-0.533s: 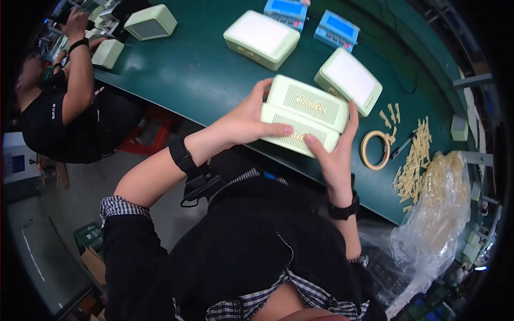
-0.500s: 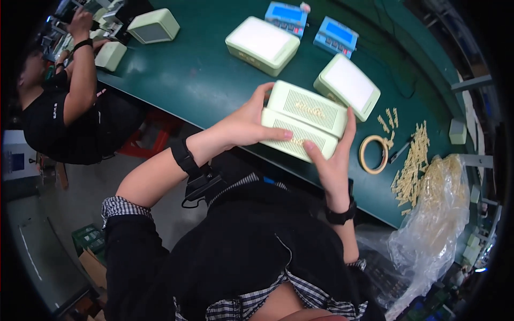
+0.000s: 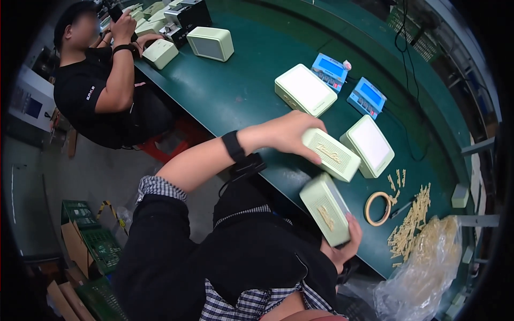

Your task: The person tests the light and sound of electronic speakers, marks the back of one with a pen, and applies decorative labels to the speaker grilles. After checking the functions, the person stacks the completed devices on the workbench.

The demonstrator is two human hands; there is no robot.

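My left hand [image 3: 293,134] grips one end of a pale green box-shaped device [image 3: 333,152], whose slotted side bears raised cream lettering. Its thumb lies along the near edge. A second device of the same kind [image 3: 324,212] is in my right hand [image 3: 345,246], tilted over the table's front edge. The fingers wrap round its lower end, partly hidden behind it. The two held devices are apart, with only a narrow gap at their closest corners. Just right of the left one, another pale green device [image 3: 369,144] lies with its white face up.
Farther back are a white-faced device [image 3: 305,88] and two blue display units [image 3: 329,69] [image 3: 367,96]. To the right lie a tape roll [image 3: 378,208], a pile of cream lettering pieces [image 3: 411,227] and a clear plastic bag [image 3: 423,267]. A co-worker [image 3: 101,80] sits at left.
The two devices, earlier held together side by side, are now separated. My right hand has drawn one toward my body and turned it; my left hand keeps the other. The view has shifted.
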